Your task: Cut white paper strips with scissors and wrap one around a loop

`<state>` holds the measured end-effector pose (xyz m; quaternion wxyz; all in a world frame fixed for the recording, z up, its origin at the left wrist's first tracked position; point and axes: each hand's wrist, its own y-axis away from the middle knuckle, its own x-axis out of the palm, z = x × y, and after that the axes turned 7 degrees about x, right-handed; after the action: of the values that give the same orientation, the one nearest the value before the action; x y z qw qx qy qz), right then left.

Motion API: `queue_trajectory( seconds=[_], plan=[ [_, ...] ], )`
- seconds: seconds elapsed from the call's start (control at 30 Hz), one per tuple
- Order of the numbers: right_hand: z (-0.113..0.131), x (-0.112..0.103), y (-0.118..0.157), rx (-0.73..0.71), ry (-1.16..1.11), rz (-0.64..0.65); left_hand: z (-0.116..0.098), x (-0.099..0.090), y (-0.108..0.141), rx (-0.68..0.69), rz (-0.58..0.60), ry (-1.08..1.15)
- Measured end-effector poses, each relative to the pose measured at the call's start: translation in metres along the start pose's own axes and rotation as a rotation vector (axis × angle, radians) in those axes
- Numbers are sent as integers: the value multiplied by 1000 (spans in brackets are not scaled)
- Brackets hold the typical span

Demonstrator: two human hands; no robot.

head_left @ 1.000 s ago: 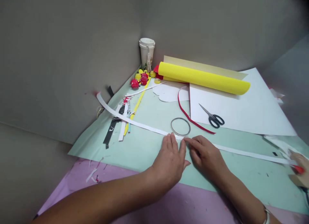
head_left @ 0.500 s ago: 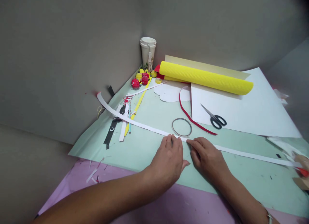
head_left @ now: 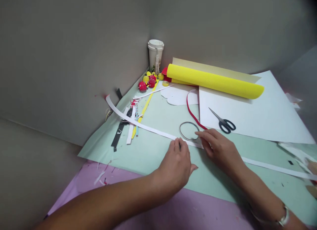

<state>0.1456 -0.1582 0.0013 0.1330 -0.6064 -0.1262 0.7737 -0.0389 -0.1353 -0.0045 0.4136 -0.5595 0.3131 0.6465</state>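
A long white paper strip [head_left: 156, 130] runs across the green sheet, its left end curling up by the wall. My left hand [head_left: 176, 162] lies on the strip near its middle, fingers stretched forward and thumb apart. Just to the right, my right hand [head_left: 221, 150] hovers over the strip. Its index finger points out at the right edge of a thin grey ring [head_left: 180, 129]; whether it touches the ring I cannot tell. The thumb sits lower, apart from the index finger. Beyond that hand, a red strip [head_left: 190, 110] is partly covered.
Black-handled scissors [head_left: 225, 124] rest on white card [head_left: 267, 124]. Behind lies a yellow corrugated roll [head_left: 215, 81]. A white cup [head_left: 156, 51] and several red and yellow balls [head_left: 146, 81] fill the corner by the walls. Paper scraps [head_left: 121, 131] lie left. Another person's hand [head_left: 312, 167] shows at right.
My right hand has lifted off the strip and moved right, its index finger now at the ring. My left hand stays on the strip. The view has shifted slightly.
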Motion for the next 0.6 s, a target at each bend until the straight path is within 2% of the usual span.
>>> queue_trajectory(
  seconds=[0.13,0.3,0.43,0.6],
  plan=[
    [1,3,-44,-282,50,177,-1,0,0,-5,-3,-18],
    [14,15,-85,-538,104,342,0,0,0,1,2,-6],
    [15,9,-97,-615,180,351,-2,5,0,2,-27,-8],
    [2,-5,-99,-603,192,342,-3,9,1,4,-32,-29]
  ],
)
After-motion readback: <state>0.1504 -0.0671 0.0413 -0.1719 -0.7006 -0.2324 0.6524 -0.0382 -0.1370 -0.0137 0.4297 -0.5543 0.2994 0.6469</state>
